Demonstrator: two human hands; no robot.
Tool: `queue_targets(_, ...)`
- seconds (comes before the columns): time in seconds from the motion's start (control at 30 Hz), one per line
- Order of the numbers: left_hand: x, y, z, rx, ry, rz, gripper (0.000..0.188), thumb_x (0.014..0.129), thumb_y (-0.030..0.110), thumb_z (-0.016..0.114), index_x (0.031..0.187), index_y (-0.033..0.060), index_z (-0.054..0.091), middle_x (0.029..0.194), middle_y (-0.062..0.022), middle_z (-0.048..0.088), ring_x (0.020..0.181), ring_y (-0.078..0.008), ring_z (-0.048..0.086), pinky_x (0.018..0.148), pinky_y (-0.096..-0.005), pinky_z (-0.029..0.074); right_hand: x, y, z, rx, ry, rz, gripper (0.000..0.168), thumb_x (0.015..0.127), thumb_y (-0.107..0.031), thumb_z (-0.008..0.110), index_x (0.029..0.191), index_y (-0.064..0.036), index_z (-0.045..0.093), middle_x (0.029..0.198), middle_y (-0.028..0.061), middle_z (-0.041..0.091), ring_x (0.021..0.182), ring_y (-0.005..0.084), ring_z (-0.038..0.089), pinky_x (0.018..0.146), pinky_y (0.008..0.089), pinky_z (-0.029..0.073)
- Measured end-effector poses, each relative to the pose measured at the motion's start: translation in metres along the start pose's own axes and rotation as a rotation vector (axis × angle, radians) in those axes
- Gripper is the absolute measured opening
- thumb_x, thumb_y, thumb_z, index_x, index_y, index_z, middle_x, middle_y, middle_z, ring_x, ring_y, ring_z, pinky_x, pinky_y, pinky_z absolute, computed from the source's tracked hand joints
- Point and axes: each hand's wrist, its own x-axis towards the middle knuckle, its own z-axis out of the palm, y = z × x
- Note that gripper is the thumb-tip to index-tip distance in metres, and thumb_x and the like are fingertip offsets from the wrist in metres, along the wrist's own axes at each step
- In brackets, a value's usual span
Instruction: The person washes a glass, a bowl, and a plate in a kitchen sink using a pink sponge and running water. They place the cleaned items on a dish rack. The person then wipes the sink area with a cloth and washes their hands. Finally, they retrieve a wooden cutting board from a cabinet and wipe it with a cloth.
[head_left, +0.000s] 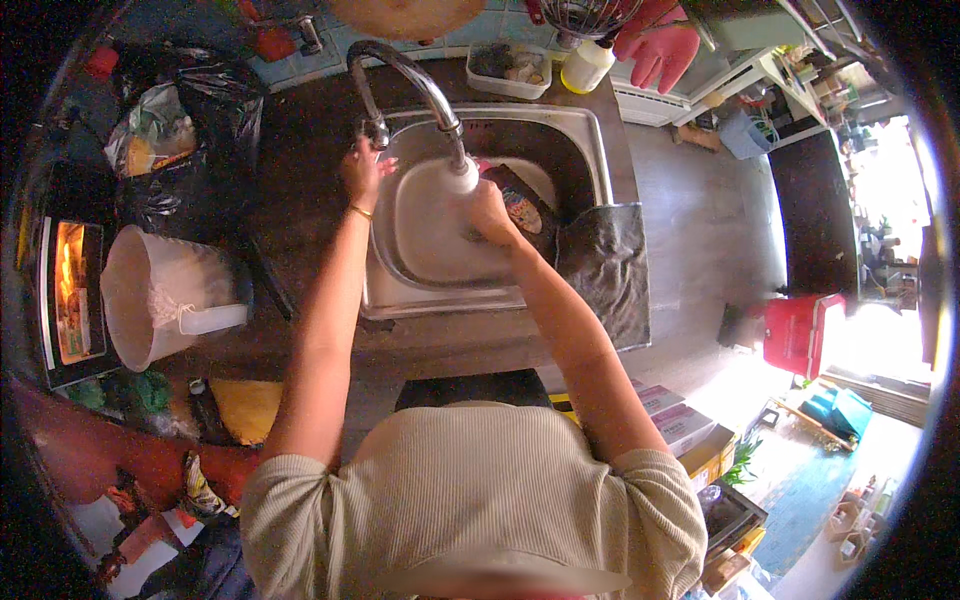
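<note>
My left hand (365, 174) is at the base of the chrome faucet (405, 64), its upper fingers on the faucet handle (380, 136) and its other fingers spread. Below the white spout head (460, 177), my right hand (491, 214) is curled over the stainless steel sink (427, 225). Blur hides whether its fingers hold anything. Just right of that hand, a dark item with a colourful pattern (523, 208) lies in the basin, partly covered by the hand. A dark wet-looking cloth (606, 274) drapes over the sink's right front corner.
Behind the sink stand a plastic tub (510, 71) and a bottle of yellow liquid (588, 66); pink rubber gloves (660, 49) hang beside them. Leftward are a white plastic pitcher (135, 300) and black plastic bags (225, 112). Boxes (679, 424) stand at the right below the counter.
</note>
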Motion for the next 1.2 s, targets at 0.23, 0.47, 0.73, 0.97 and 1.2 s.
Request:
queue_targets(0.23, -0.010, -0.004, -0.005, -0.162, -0.084, -0.039, 0.057, 0.086, 0.047, 0.040, 0.102, -0.0068, 0.045, 0.101, -0.0197, 0.052, 0.078, -0.0256, 0.060, 0.071, -0.0322, 0.052, -0.001, -0.003, -0.005, -0.122, 0.031, -0.079, 0.028, 0.065, -0.020, 0.069, 0.079, 0.003, 0.062, 0.069, 0.0078, 0.062, 0.064, 0.0130, 0.058, 0.060, 0.0299, 0.046)
queue_targets(0.47, -0.008, -0.010, -0.004, -0.331, -0.065, -0.048, 0.048, 0.086, 0.040, 0.044, 0.105, -0.0037, 0.043, 0.101, -0.0173, 0.051, 0.089, -0.0252, 0.056, 0.081, -0.0339, 0.047, 0.006, 0.009, -0.005, -0.072, 0.040, -0.089, 0.040, 0.055, -0.018, 0.078, 0.089, -0.003, 0.063, 0.083, 0.0113, 0.064, 0.077, 0.0206, 0.062, 0.072, 0.0333, 0.046)
queue_targets(0.73, -0.052, -0.067, 0.026, 0.317, -0.392, 0.010, 0.030, 0.082, 0.016, 0.052, 0.109, 0.0032, 0.053, 0.103, -0.0054, 0.056, 0.092, -0.0146, 0.052, 0.081, -0.0280, 0.041, 0.011, 0.010, -0.007, -0.137, 0.136, -0.115, 0.041, 0.055, -0.021, 0.077, 0.090, -0.004, 0.063, 0.084, 0.0126, 0.064, 0.079, 0.0226, 0.062, 0.072, 0.0330, 0.046)
queue_targets(0.97, -0.066, -0.058, 0.040, 0.059, -0.514, 0.130, 0.036, 0.078, 0.019, 0.056, 0.108, -0.0001, 0.051, 0.099, -0.0034, 0.055, 0.087, -0.0152, 0.051, 0.079, -0.0290, 0.041, 0.017, 0.018, -0.013, -0.466, 0.103, -0.135, 0.047, 0.052, -0.036, 0.077, 0.077, 0.000, 0.061, 0.075, 0.0177, 0.061, 0.069, 0.0279, 0.061, 0.061, 0.0364, 0.048)
queue_targets(1.2, 0.019, -0.063, -0.030, -0.303, -0.083, 0.150, 0.028, 0.080, 0.012, 0.054, 0.103, -0.0016, 0.044, 0.106, -0.0124, 0.049, 0.097, -0.0206, 0.050, 0.088, -0.0330, 0.041, 0.032, 0.025, -0.003, -0.334, 0.057, -0.177, 0.035, 0.044, -0.018, 0.075, 0.074, -0.007, 0.063, 0.070, 0.0124, 0.062, 0.065, 0.0254, 0.060, 0.063, 0.0352, 0.048)
